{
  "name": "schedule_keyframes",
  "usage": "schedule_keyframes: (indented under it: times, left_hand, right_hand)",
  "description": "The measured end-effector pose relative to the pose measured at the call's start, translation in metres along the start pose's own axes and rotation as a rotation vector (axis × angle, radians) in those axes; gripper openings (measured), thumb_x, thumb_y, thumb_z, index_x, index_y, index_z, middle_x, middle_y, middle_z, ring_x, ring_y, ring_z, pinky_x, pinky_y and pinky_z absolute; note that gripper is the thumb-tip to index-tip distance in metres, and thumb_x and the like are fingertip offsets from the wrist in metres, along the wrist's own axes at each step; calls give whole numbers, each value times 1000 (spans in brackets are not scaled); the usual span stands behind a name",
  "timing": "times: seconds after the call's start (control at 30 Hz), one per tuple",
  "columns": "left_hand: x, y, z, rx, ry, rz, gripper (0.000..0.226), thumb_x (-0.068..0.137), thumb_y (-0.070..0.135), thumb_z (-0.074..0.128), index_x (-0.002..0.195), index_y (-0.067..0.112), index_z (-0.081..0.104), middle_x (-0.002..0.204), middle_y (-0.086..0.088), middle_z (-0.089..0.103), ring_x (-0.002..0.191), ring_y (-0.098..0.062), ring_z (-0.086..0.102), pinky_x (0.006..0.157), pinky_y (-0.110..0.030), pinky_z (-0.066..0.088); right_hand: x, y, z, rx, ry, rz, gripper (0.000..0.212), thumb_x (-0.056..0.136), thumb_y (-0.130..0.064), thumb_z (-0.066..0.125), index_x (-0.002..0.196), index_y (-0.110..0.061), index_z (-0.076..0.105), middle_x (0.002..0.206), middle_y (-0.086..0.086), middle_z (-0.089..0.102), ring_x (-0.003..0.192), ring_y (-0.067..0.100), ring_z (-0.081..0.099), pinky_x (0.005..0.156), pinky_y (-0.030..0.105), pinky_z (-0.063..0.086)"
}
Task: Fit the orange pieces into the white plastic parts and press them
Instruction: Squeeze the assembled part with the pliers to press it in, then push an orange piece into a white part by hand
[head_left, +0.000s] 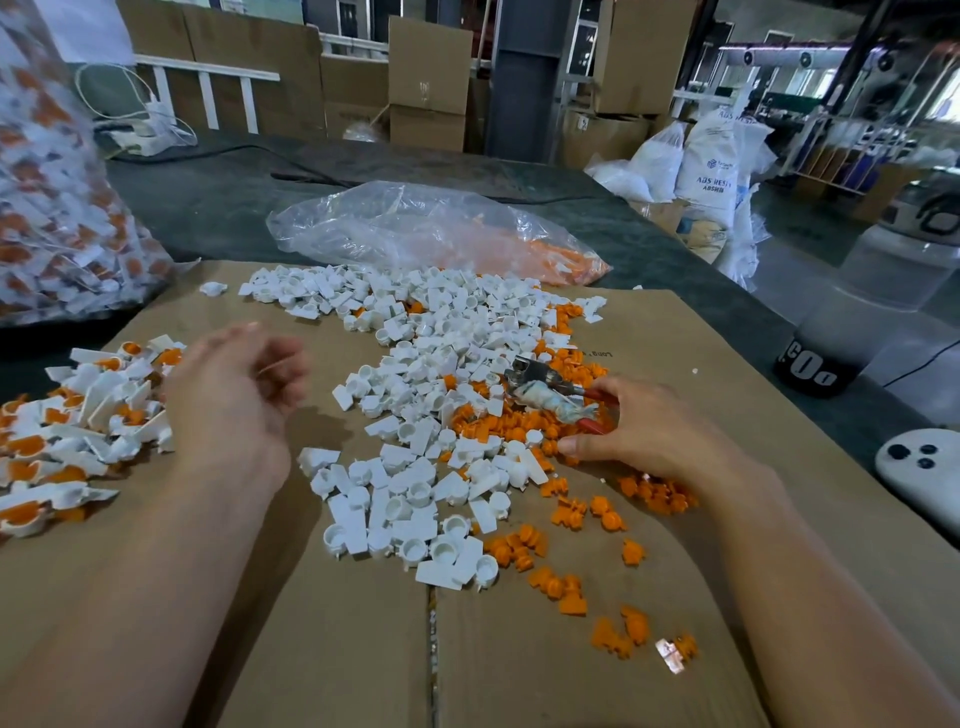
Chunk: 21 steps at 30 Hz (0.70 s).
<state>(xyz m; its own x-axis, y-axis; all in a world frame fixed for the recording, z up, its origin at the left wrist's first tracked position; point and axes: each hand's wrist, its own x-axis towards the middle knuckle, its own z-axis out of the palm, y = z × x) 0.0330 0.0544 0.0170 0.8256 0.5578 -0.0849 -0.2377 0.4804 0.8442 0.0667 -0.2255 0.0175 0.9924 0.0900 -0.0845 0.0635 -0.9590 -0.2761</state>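
Observation:
A heap of white plastic parts (415, 395) covers the middle of the cardboard sheet (519, 675). Loose orange pieces (566, 582) are scattered to its right and front. Assembled white parts with orange inserts (78, 431) lie piled at the left. My left hand (234, 400) hovers blurred between that pile and the white heap, fingers loosely curled, holding nothing. My right hand (644, 428) rests on the orange pieces, its fingers round the red handles of pliers (545, 387) whose jaws are wrapped in cloth. Its thumb lies flat, pointing left.
A clear bag (441, 234) with orange pieces lies behind the heap. A large bag of assembled parts (57, 208) stands at the far left. A white controller (919, 467) sits at the right edge. Boxes and sacks fill the background.

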Motion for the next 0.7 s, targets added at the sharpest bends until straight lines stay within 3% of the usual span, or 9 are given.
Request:
schedule_keyframes:
  times: [0.1, 0.2, 0.27, 0.33, 0.43, 0.7]
  left_hand:
    - [-22, -8, 12, 493, -310, 175, 15, 86, 11, 62, 80, 25, 61, 70, 6, 67, 58, -3, 61, 50, -14, 46]
    - [-32, -19, 11, 1010, -540, 337, 14, 78, 30, 70, 82, 39, 60, 86, 22, 60, 75, 12, 55, 56, -8, 40]
    - [-35, -24, 10, 1179, -712, 436, 16, 76, 37, 70, 89, 40, 61, 93, 27, 53, 86, 22, 46, 64, -2, 36]
    - [-35, -30, 10, 1287, -842, 486, 27, 74, 41, 71, 100, 34, 65, 98, 26, 50, 95, 13, 47, 72, 1, 31]
    - [-33, -36, 11, 1442, -916, 542, 36, 75, 48, 67, 108, 33, 65, 107, 22, 45, 107, 0, 42, 89, -17, 34]
    - [-35, -39, 11, 1411, -926, 670, 19, 85, 36, 63, 99, 27, 72, 95, 13, 61, 95, -5, 53, 83, -22, 40]
  right_hand:
    - [2, 1, 2, -10, -29, -11, 90, 66, -67, 63, 138, -21, 36, 139, 2, 42, 124, 21, 40, 97, 36, 36]
    - [4, 2, 5, -4, -63, -12, 91, 66, -69, 60, 139, -19, 34, 139, 2, 41, 124, 21, 40, 97, 34, 36]
    - [5, 3, 6, 5, -69, -8, 90, 65, -70, 59, 137, -20, 36, 137, 3, 43, 121, 20, 42, 92, 33, 37]
    - [6, 3, 6, 9, -67, -13, 88, 64, -71, 58, 134, -21, 40, 133, 2, 46, 118, 19, 43, 86, 30, 37]
    - [6, 4, 6, -3, -63, -21, 86, 65, -72, 57, 133, -22, 41, 133, 2, 46, 119, 20, 42, 82, 29, 35]
    - [5, 0, 6, -17, -49, -33, 89, 67, -71, 55, 137, -20, 36, 137, 2, 42, 124, 20, 39, 93, 33, 36]
